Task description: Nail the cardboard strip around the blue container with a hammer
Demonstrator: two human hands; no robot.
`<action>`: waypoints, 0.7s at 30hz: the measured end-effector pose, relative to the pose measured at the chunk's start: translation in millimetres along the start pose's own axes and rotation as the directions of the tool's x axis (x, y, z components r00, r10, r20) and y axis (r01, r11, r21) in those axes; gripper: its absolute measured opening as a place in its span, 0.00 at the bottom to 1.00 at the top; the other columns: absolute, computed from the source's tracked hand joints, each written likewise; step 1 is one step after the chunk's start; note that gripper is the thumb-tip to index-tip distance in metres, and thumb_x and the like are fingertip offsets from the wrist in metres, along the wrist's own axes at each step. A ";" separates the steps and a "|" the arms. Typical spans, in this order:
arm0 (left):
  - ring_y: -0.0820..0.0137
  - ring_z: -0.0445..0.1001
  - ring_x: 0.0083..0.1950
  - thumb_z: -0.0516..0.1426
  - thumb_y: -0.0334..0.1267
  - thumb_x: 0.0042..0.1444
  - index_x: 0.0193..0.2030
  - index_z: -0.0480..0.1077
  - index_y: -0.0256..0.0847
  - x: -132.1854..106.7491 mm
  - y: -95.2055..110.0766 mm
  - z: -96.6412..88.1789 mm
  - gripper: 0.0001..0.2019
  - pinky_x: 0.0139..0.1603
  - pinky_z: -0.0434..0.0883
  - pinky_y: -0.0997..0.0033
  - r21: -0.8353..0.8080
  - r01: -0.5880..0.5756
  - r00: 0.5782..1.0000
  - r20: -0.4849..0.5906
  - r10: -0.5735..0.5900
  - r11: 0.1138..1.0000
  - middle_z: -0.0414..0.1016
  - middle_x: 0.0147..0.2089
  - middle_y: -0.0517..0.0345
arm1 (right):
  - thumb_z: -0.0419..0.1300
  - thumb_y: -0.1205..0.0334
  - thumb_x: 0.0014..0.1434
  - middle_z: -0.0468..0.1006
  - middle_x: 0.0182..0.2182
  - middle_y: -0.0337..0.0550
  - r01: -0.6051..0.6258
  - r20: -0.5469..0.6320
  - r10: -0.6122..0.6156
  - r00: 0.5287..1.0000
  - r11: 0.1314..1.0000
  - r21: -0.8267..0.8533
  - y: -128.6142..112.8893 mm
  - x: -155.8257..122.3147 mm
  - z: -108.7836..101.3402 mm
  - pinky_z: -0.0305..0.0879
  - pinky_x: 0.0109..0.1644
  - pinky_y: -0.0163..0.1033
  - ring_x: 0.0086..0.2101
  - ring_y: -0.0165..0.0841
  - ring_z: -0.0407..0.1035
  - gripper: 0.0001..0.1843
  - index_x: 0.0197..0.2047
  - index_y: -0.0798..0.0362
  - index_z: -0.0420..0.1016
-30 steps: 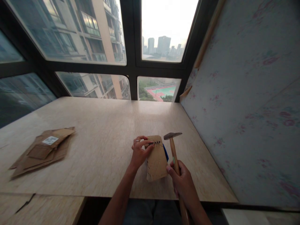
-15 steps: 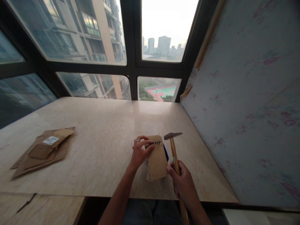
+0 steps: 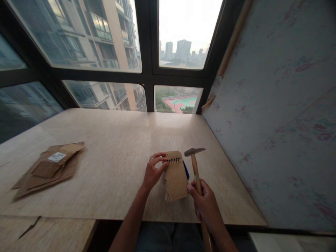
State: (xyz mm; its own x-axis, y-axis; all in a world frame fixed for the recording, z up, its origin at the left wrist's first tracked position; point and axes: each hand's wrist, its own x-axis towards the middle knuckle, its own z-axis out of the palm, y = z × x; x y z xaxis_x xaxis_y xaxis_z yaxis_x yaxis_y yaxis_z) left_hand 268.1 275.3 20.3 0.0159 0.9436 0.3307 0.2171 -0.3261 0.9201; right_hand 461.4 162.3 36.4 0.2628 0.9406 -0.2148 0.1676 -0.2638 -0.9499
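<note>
A stack of brown cardboard pieces point(image 3: 176, 180) lies in front of me, with a row of small dark nails point(image 3: 175, 160) standing in it near the far end. My left hand point(image 3: 154, 171) is closed at the stack's left edge, thumb and forefinger pinched around the leftmost nail, which they mostly hide. Wrapped around the wooden handle of a hammer point(image 3: 194, 164), my right hand point(image 3: 204, 197) is beside the stack, thumb near its right edge. The hammer's head points away from me, above the table. Something blue point(image 3: 186, 170) sticks out from under the stack's right side.
Flat brown paper packages point(image 3: 52, 164), one with a white label, lie at the left of the pale table point(image 3: 112, 150). Dark-framed windows point(image 3: 149, 77) border the far side, and a flowered wall point(image 3: 275, 115) rises at the right.
My left hand has drawn back to the left along the row, uncovering more of the nails. The hammer and my right hand have barely shifted.
</note>
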 end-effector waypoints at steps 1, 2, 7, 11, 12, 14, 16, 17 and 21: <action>0.58 0.73 0.57 0.63 0.42 0.54 0.34 0.79 0.43 -0.2 -0.3 0.1 0.06 0.62 0.67 0.49 -0.002 0.003 1.000 -0.003 -0.003 1.000 0.78 0.52 0.48 | 0.60 0.43 0.56 0.58 0.13 0.23 -0.003 0.000 0.003 1.000 1.000 0.003 -0.4 0.0 0.0 0.48 0.10 0.29 0.08 0.25 0.53 0.18 0.36 0.49 0.65; 0.58 0.73 0.57 0.63 0.41 0.54 0.34 0.79 0.43 -0.5 -0.5 0.3 0.06 0.62 0.67 0.49 -0.003 0.004 1.000 -0.006 -0.004 1.000 0.78 0.52 0.48 | 0.60 0.43 0.56 0.58 0.12 0.23 -0.005 0.000 0.005 1.000 1.000 0.006 -1.0 -0.1 -0.1 0.48 0.10 0.29 0.08 0.25 0.53 0.18 0.36 0.49 0.65; 0.60 0.73 0.57 0.62 0.39 0.54 0.35 0.78 0.42 -1.1 1.0 0.9 0.04 0.61 0.67 0.51 0.015 -0.024 1.000 -0.020 0.024 1.000 0.77 0.52 0.49 | 0.60 0.43 0.56 0.59 0.13 0.24 -0.011 0.004 0.011 1.000 1.000 0.014 -4.6 -2.6 -0.9 0.48 0.09 0.28 0.08 0.24 0.53 0.18 0.36 0.49 0.65; 0.60 0.73 0.56 0.63 0.36 0.52 0.38 0.79 0.43 0.1 4.9 2.4 0.06 0.61 0.68 0.52 0.050 -0.055 0.998 -0.021 0.056 0.997 0.77 0.50 0.50 | 0.60 0.44 0.57 0.60 0.14 0.24 -0.016 0.010 0.016 1.000 1.000 0.011 -5.8 -3.5 -0.6 0.49 0.09 0.28 0.08 0.24 0.53 0.18 0.38 0.50 0.65; 0.60 0.73 0.55 0.63 0.36 0.52 0.38 0.79 0.44 0.5 5.6 3.1 0.06 0.60 0.68 0.52 0.063 -0.058 0.998 -0.024 0.059 0.996 0.77 0.50 0.50 | 0.60 0.44 0.56 0.60 0.14 0.24 -0.018 0.008 0.018 1.000 1.000 0.011 -6.1 -3.5 -0.4 0.49 0.09 0.28 0.08 0.24 0.53 0.18 0.38 0.50 0.65; 0.60 0.72 0.55 0.64 0.37 0.52 0.37 0.79 0.44 1.3 6.4 4.4 0.05 0.59 0.68 0.51 0.096 -0.059 0.998 -0.030 0.062 0.994 0.76 0.49 0.51 | 0.60 0.44 0.56 0.60 0.14 0.24 -0.019 0.004 0.019 1.000 1.000 0.009 -6.8 -3.2 -0.2 0.48 0.09 0.28 0.08 0.24 0.53 0.18 0.37 0.50 0.65; 0.59 0.72 0.54 0.64 0.37 0.52 0.35 0.80 0.45 1.9 6.1 5.7 0.04 0.59 0.68 0.51 0.126 -0.056 0.997 -0.037 0.061 0.990 0.76 0.49 0.52 | 0.60 0.44 0.55 0.60 0.14 0.24 -0.019 0.001 0.019 1.000 1.000 0.007 -7.9 -3.0 -0.2 0.48 0.09 0.28 0.08 0.24 0.53 0.18 0.37 0.50 0.65; 0.59 0.72 0.54 0.64 0.37 0.52 0.35 0.80 0.45 2.1 5.8 6.2 0.03 0.58 0.68 0.51 0.135 -0.054 0.997 -0.039 0.060 0.989 0.76 0.49 0.52 | 0.60 0.44 0.55 0.60 0.14 0.24 -0.018 0.001 0.018 1.000 1.000 0.006 -8.4 -2.9 -0.3 0.48 0.09 0.28 0.08 0.24 0.53 0.18 0.37 0.50 0.65; 0.59 0.72 0.55 0.63 0.37 0.53 0.34 0.80 0.45 2.2 4.1 7.3 0.03 0.59 0.68 0.51 0.121 -0.051 0.997 -0.043 0.057 0.991 0.76 0.49 0.51 | 0.60 0.44 0.56 0.60 0.14 0.24 -0.018 0.005 0.018 1.000 1.000 0.004 -9.0 -2.4 -0.8 0.49 0.10 0.28 0.09 0.24 0.54 0.18 0.37 0.50 0.66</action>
State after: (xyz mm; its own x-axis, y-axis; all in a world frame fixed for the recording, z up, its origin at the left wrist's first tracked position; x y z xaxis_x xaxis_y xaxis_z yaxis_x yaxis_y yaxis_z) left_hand 276.1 276.4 23.2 -0.0142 0.9203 0.3910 0.3326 -0.3644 0.8698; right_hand 460.0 162.2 45.7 0.2615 0.9367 -0.2327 0.1586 -0.2795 -0.9469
